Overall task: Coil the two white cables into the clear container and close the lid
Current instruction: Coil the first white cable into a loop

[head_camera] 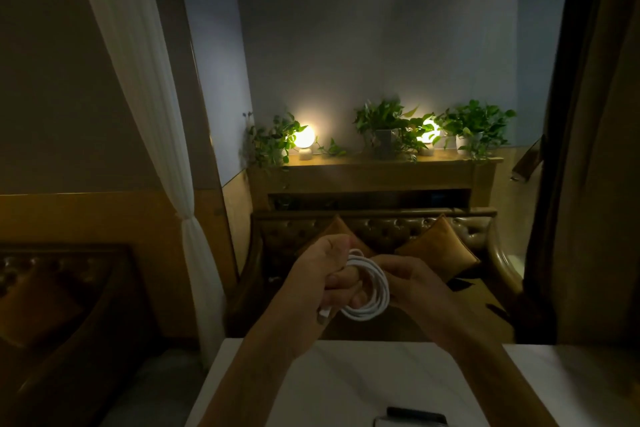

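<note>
Cable [369,288] coil upright, long axis vertical; left hand [325,282] grasping it; right hand [415,284] pinching rim.

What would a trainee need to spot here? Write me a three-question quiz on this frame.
1. True or false: the white cable lies flat on the white table.
2. Which hand has the coil looped around its fingers: A left hand, B right hand?
3. How many lit lamps stand on the wooden shelf?

Key: 1 false, it is held above the table; 2 A; 3 two, the left lamp and the right lamp.
</note>
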{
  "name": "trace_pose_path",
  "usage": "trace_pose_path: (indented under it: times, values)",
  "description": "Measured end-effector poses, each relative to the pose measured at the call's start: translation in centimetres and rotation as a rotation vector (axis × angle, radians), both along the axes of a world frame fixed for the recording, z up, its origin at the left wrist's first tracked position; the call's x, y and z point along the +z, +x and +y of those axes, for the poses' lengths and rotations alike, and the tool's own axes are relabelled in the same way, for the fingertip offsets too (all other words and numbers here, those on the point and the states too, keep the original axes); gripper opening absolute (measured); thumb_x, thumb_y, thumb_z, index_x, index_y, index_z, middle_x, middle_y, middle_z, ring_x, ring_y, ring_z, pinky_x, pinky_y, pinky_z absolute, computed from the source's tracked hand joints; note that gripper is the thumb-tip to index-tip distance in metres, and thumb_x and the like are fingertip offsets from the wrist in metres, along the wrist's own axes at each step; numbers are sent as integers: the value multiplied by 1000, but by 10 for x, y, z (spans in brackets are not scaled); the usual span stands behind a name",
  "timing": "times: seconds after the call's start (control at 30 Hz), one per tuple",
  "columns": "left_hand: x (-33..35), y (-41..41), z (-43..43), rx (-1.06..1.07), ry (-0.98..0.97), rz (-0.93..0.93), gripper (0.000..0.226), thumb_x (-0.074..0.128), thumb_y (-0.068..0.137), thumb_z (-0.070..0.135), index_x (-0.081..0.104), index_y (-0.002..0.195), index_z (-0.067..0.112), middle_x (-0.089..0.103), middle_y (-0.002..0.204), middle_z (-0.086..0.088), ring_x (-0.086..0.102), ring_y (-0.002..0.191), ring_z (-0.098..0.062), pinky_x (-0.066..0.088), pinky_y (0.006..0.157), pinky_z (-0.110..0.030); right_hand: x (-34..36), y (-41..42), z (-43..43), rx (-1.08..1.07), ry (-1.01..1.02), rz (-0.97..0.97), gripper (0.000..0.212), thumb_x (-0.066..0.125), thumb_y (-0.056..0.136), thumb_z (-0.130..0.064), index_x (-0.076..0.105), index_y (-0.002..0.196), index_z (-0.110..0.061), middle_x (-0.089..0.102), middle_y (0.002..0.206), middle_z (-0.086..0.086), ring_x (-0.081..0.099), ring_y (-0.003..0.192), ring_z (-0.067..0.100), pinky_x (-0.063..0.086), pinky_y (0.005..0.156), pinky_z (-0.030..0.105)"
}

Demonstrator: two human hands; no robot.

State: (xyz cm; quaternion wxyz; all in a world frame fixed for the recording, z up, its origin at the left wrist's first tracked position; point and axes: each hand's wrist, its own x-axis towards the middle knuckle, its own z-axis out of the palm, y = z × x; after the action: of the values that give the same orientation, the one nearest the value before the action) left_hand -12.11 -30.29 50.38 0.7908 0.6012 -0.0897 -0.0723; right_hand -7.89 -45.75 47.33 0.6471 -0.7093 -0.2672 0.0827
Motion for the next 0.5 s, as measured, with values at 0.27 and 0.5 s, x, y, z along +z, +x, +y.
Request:
trace_pose_path:
  times: [0.27,0.5]
  values:
    - [-6,2,3,24,99,7,29,35,100,31,48,111,8,41,46,7,31,36,-4,33,41,-18,-8,2,7,55,155,300,25,59,77,-28,75,94,-19,74,95,11,69,87,27,57,82,40]
    - [-14,5,-3,339,261,-96,32,39,98,28,61,99,5,64,71,1,66,63,-7,56,56,-21,-11,-4,13,-18,92,352,34,49,76,-47,78,74,-31,76,73,-5,70,61,4,50,61,25]
